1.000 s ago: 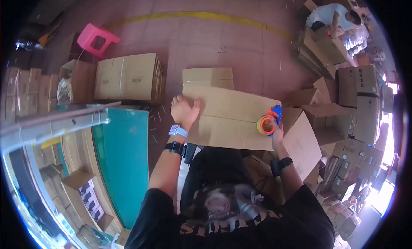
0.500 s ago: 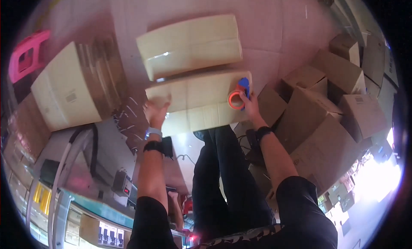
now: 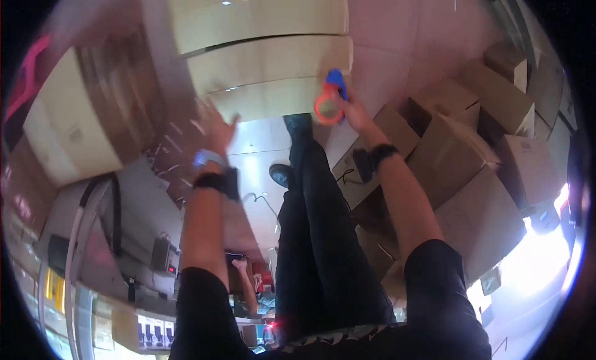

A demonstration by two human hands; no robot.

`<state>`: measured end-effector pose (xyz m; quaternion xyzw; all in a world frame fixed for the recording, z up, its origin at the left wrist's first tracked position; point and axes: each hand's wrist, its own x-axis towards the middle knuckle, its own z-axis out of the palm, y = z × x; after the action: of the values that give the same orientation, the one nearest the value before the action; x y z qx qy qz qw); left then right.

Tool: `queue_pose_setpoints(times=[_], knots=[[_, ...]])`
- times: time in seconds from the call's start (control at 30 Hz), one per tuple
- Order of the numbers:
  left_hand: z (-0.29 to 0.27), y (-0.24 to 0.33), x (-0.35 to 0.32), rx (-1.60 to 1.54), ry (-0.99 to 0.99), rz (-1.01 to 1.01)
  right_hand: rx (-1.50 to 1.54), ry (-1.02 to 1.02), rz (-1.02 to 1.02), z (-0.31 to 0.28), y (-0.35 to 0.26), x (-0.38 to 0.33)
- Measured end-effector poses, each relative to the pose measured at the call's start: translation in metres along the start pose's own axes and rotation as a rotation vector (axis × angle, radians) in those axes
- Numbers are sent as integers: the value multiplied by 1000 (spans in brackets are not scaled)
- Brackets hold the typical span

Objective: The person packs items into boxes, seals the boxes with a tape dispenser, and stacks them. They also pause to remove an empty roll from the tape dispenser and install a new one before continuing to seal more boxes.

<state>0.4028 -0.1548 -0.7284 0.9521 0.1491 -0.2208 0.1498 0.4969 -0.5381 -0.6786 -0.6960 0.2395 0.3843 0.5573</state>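
Note:
Ahead of me two long brown cardboard boxes lie side by side, the near box (image 3: 261,65) pressed close against the far box (image 3: 267,15). My right hand (image 3: 357,115) is closed around a tape dispenser (image 3: 334,84) with a blue body and an orange-red ring, held over the near box's right end. By that box's near left corner is my left hand (image 3: 217,133), fingers spread and a little blurred, with nothing in it. Whether its fingertips touch the cardboard I cannot tell.
At left stands a stack of flat cardboard (image 3: 74,124), with a pink plastic object (image 3: 31,74) beyond it. Several brown cartons (image 3: 453,143) are heaped at right. A small device with a red display (image 3: 164,257) sits at lower left. Another person's arm (image 3: 245,285) shows low down.
Both boxes now appear farther up the view, and the gap between them has narrowed. My left hand has opened at the near box's corner. The dispenser has shifted slightly left and up.

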Motion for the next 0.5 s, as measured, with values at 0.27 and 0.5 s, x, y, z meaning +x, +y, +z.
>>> queue_pose_setpoints(times=[0.27,0.5], knots=[[-127,43,-445,-719,-690,-199,373,56,385,-20,-17,-298],[-203,-57,-683,-1255,-134,-961,60,-484,50,25,-132,-455]])
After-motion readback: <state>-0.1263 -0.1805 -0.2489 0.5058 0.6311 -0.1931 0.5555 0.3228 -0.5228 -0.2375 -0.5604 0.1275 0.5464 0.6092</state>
